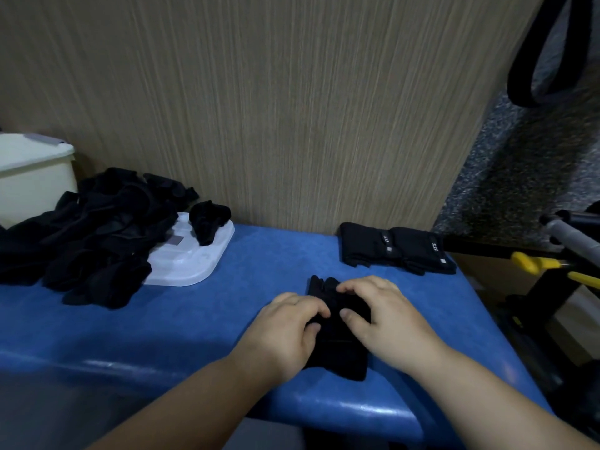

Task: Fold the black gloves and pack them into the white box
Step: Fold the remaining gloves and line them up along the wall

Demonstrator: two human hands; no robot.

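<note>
A black glove (337,349) lies on the blue table (194,319) near its front edge, fingers pointing away from me. My left hand (289,326) grips its left side with curled fingers. My right hand (380,313) holds its right side, thumb pressing on the fabric and fingers curled over the glove's finger end. Two folded black gloves (396,248) lie side by side at the back right. A heap of loose black gloves (94,235) sits at the left. The white box (32,177) stands at the far left behind the heap.
A white lid (191,258) lies flat beside the heap, one crumpled black glove (207,222) resting on it. A wood-grain wall runs behind the table. Right of the table stand a black frame with yellow parts (535,264) and a grey bar.
</note>
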